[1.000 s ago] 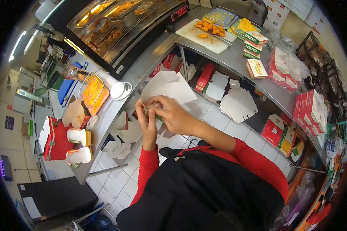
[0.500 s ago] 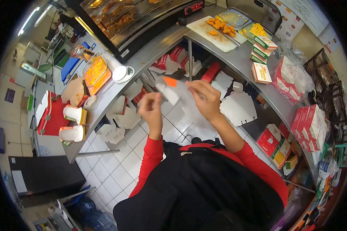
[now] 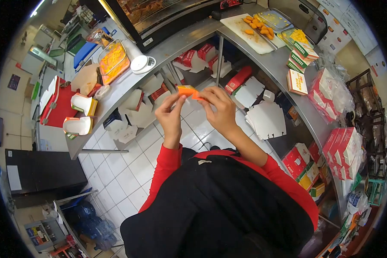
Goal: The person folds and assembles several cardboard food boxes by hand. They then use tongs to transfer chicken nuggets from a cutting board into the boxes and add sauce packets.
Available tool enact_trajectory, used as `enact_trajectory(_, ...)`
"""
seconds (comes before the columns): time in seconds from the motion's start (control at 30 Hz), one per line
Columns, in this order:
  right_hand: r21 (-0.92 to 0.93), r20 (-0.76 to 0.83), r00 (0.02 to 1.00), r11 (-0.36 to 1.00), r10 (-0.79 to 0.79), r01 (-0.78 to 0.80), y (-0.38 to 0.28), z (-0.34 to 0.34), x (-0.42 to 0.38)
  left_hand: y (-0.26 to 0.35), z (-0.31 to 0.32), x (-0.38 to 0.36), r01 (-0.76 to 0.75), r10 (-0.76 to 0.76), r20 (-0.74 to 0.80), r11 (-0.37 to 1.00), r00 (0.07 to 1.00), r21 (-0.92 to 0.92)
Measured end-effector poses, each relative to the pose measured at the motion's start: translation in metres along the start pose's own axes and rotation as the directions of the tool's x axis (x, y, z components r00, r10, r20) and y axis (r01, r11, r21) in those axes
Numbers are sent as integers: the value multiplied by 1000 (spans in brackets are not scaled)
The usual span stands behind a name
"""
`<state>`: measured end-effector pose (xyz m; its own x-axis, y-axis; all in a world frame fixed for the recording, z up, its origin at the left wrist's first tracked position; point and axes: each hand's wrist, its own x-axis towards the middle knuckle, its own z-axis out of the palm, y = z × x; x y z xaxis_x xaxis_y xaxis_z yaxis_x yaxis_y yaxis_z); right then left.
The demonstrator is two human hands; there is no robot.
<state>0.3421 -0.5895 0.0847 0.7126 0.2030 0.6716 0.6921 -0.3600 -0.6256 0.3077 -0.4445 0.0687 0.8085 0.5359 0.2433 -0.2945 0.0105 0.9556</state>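
Note:
In the middle of the head view, both hands are raised over the gap between the counters and hold a small orange and yellow piece (image 3: pixel 188 91) between them. My left hand (image 3: pixel 171 116) pinches its left end with thumb and fingers. The right end is pinched by my right hand (image 3: pixel 219 108), whose fingers partly cover it. What the piece is made of is hard to tell. Both sleeves are red, with a black garment below.
A steel counter (image 3: pixel 170 52) bends around the front, carrying a white scale (image 3: pixel 142 64), a tray of orange food (image 3: pixel 115 62) and a cutting board (image 3: pixel 249 36) with nuggets. Flattened cartons (image 3: pixel 266 120) lie on the lower shelf. Small boxes (image 3: pixel 297 81) stand at right.
My left hand, earlier apart with no hold on the piece, now grips its left end. The translucent sheet seen hanging from my right hand no longer shows. The view has shifted slightly.

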Motion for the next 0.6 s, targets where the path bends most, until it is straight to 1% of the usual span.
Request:
enact_trajectory(0.03, 34, -8, 999, 999, 37, -37, -2, 3, 0, 0, -4, 1, -186, 187, 11, 966, 982, 178)
enact_trajectory(0.13, 317, -70, 966, 923, 250, -216, 2, 18, 6, 5, -6, -4, -403, 418, 30, 851, 908, 336)
enact_trajectory(0.17, 342, -67, 969, 918, 237, -201, 0, 21, 7, 3, -6, -5, -469, 496, 46, 782, 867, 410)
enact_trajectory(0.27, 415, -55, 980, 897, 193, -153, -13, 29, 8, -2, -1, -11, -437, 490, -39, 809, 871, 393)
enact_trajectory(0.3, 474, -56, 969, 861, 239, -185, -17, 32, 7, -2, -1, -12, -433, 484, -36, 811, 874, 393)
enact_trajectory(0.37, 586, -41, 942, 772, 332, -247, -23, 38, 5, 0, 4, -16, -424, 463, -50, 846, 885, 323)
enact_trajectory(0.43, 531, -98, 957, 828, 274, -183, -29, 39, 7, 5, 6, -16, -407, 430, -49, 881, 902, 241)
enact_trajectory(0.53, 411, -159, 977, 909, 145, -68, -38, 32, 12, 28, 8, -23, -293, 295, -81, 955, 952, 33)
enact_trajectory(0.57, 363, -170, 981, 931, 95, -27, -41, 30, 13, 31, 5, -23, -254, 256, -63, 967, 965, 33)
enact_trajectory(0.6, 358, -168, 983, 934, 75, -10, -42, 28, 14, 35, -1, -22, -214, 215, -43, 976, 976, 33)
